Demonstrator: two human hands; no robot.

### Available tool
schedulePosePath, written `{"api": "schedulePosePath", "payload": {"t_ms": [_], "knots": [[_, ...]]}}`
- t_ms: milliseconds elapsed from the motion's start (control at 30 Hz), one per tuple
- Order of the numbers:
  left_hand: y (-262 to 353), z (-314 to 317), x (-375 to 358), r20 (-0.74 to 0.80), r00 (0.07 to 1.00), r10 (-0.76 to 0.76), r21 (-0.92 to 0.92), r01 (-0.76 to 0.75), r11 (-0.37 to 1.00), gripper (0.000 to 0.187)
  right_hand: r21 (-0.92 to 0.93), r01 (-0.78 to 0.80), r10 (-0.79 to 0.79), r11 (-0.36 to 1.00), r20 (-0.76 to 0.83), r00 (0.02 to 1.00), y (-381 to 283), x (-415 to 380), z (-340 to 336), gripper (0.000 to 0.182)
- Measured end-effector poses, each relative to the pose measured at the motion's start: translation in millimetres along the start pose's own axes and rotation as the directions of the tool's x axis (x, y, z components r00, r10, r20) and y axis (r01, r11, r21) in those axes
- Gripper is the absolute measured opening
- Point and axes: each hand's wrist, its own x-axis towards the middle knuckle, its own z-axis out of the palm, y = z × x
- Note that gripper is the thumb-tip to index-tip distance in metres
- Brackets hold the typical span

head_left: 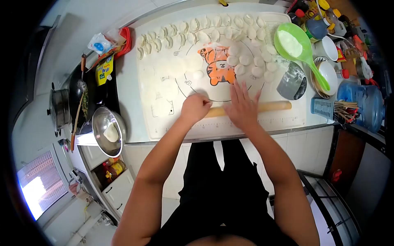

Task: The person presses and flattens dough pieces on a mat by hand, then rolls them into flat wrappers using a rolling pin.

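Note:
A wooden rolling pin (275,106) lies crosswise near the front of a printed pastry mat (164,123). My right hand (243,107) rests over the middle of the pin, palm down, its fingers stretched and apart. At the pin's left end my left hand (196,107) is closed, fingers curled in; whatever they hold is hidden. Beyond my hands, a small white dough piece (198,74) sits on the mat. Several round dough pieces (244,60) are grouped beside the orange tiger print (219,69). Folded dumplings (183,27) stand in rows along the back.
A green strainer ladle (303,51) of white flour and a dark-and-clear plastic bag (292,82) lie right. A blue chopstick basket (322,106) and water jug (365,104) stand beyond. At left are a steel bowl (107,145) with dough and a wok (76,96).

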Motion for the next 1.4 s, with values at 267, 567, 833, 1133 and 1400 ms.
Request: {"api": "schedulePosePath", "payload": {"t_ms": [267, 567, 833, 1133, 1400], "knots": [[-24, -8, -11, 0.07, 0.989, -0.129, -0.097, 0.136, 0.986, 0.02, -0.034, -0.068, 0.075, 0.997, 0.302, 0.95, -16, -47, -20, 0.08], [-24, -11, -5, -0.005, 1.0, -0.007, 0.163, 0.008, 0.987, 0.018, -0.022, -0.077, 0.08, 0.997, 0.284, 0.955, -19, -59, -16, 0.081], [-15, -13, -2, -0.086, 0.995, 0.059, 0.049, -0.055, 0.997, 0.024, -0.014, -0.046, 0.046, 0.999, 0.012, 0.999, -6, 35, 1, 0.08], [-23, -18, -8, -0.005, 0.993, -0.114, -0.019, 0.114, 0.993, 0.02, 0.028, -0.087, 0.084, 0.996, 0.095, 0.992, -11, 20, 5, 0.081], [-44, -22, -25, -0.053, 0.985, -0.166, -0.033, 0.164, 0.986, 0.019, -0.016, 0.031, -0.028, 0.999, 0.154, 0.988, -21, -96, -14, 0.078]]}}
